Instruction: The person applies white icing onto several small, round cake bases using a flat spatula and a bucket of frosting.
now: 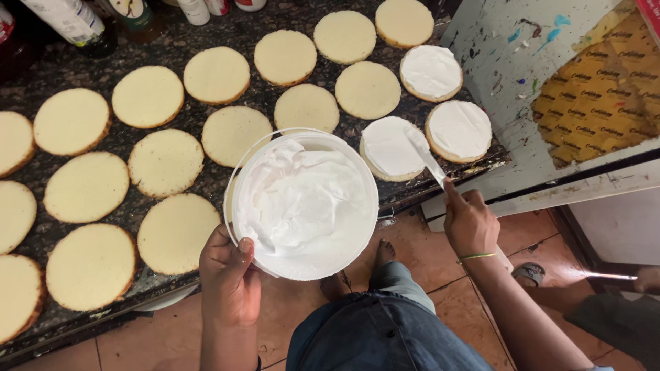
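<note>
My left hand (229,275) grips the near rim of a white bucket (357,251) filled with white whipped cream (299,199), held over the counter's front edge. My right hand (469,221) holds a flat spatula (425,155) whose cream-coated blade rests on a round sponge cake disc (386,150) that is covered in white cream. Two more cream-covered discs (458,130) (430,71) lie just beyond it at the right end of the counter. Many bare pale-yellow sponge discs (165,162) lie in rows across the dark counter (199,185).
Bottles (72,20) stand along the back of the counter at upper left. A paint-stained white board with a brown patterned patch (605,89) lies to the right. Below are a tiled floor (412,233), my jeans and bare foot (383,253), and another person's foot (531,273).
</note>
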